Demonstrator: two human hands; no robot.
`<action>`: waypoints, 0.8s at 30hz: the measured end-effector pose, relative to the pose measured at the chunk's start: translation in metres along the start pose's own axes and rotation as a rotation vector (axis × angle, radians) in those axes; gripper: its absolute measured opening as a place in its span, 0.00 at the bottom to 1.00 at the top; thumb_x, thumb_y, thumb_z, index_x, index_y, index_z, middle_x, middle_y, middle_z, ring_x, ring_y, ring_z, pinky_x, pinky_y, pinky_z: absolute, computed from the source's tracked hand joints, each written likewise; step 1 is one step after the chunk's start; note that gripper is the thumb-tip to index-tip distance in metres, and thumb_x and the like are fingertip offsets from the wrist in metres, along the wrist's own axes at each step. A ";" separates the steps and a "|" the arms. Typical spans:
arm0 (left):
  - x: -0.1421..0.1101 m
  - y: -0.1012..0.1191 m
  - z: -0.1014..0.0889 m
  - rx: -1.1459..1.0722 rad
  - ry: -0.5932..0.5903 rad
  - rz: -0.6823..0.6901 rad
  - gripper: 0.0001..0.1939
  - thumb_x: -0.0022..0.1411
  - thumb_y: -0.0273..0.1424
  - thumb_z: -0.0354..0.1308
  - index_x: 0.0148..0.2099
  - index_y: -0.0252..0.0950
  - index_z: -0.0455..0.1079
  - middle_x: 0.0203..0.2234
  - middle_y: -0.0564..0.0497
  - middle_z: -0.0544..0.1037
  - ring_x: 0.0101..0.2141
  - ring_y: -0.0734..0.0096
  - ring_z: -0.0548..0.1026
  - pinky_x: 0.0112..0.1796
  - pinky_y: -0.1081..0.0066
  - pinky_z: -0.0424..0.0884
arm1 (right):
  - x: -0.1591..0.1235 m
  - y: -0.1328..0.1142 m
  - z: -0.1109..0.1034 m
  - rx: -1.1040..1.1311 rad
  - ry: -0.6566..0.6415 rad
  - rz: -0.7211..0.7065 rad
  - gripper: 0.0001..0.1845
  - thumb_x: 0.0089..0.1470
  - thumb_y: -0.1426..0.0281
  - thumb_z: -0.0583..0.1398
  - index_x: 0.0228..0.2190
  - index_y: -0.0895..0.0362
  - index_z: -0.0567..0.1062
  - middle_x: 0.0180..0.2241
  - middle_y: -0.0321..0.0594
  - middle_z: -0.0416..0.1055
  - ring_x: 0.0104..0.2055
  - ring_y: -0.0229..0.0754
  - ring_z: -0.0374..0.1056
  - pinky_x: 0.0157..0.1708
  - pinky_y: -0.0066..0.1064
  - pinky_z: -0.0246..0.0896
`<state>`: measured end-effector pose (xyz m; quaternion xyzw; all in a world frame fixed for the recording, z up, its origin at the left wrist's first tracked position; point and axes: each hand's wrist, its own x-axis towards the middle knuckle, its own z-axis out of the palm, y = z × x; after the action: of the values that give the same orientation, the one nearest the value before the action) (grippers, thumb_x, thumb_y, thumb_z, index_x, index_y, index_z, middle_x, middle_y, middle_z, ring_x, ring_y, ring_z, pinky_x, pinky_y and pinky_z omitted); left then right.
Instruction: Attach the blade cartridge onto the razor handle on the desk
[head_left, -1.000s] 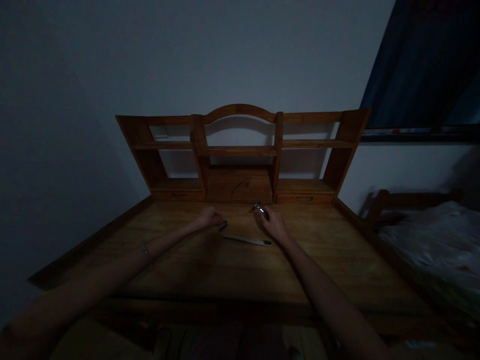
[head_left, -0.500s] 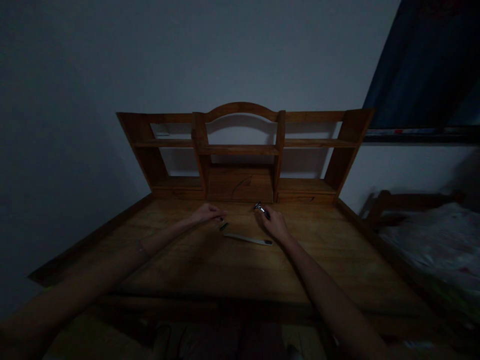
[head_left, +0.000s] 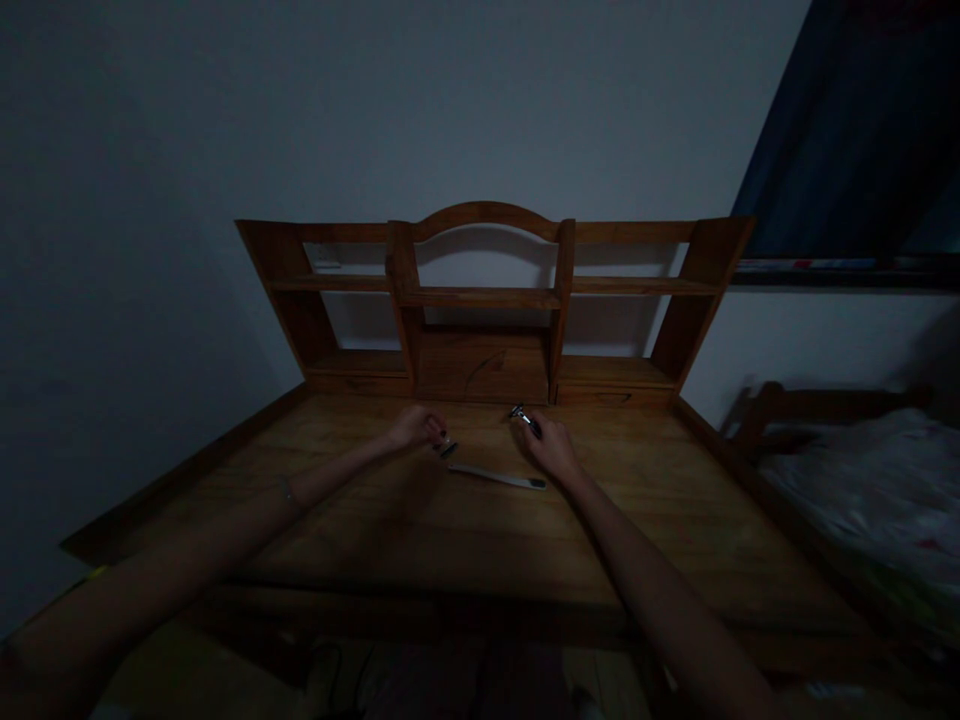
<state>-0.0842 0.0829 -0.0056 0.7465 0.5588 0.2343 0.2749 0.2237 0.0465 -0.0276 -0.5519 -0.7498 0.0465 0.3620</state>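
Note:
Both my hands rest far out on a wooden desk in dim light. My right hand is closed round a small shiny metal tool, whose head sticks out past my fingers toward the shelf. My left hand is curled, fingertips pinched at a small dark piece that sits at the desk surface. Between the hands lies a long pale flat strip with a dark right end, just in front of both hands.
A wooden shelf unit with open compartments stands at the back of the desk against a pale wall. A raised rim runs along the desk's left and right edges. A bed with light bedding is on the right, a dark curtain above it.
My left hand's fingers went from curled to stretched out and have curled again by the small dark piece. My right hand has stayed where it was with the metal tool.

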 end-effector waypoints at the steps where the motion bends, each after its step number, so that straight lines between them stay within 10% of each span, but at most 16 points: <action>1: 0.000 0.001 0.000 0.017 -0.015 -0.002 0.12 0.49 0.28 0.60 0.38 0.30 0.73 0.27 0.49 0.80 0.31 0.66 0.79 0.31 0.74 0.71 | 0.000 0.000 0.000 0.000 0.003 -0.003 0.21 0.64 0.56 0.49 0.40 0.56 0.74 0.32 0.43 0.77 0.34 0.45 0.72 0.31 0.28 0.54; 24: 0.011 -0.001 0.011 0.139 -0.056 -0.079 0.09 0.52 0.24 0.55 0.34 0.27 0.74 0.23 0.47 0.78 0.28 0.67 0.77 0.28 0.74 0.69 | -0.002 0.001 0.002 0.017 -0.003 -0.069 0.20 0.64 0.58 0.49 0.42 0.55 0.75 0.32 0.42 0.77 0.33 0.43 0.71 0.31 0.27 0.53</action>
<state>-0.0749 0.0919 -0.0134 0.7475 0.5949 0.1629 0.2467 0.2231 0.0457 -0.0302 -0.5224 -0.7687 0.0411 0.3668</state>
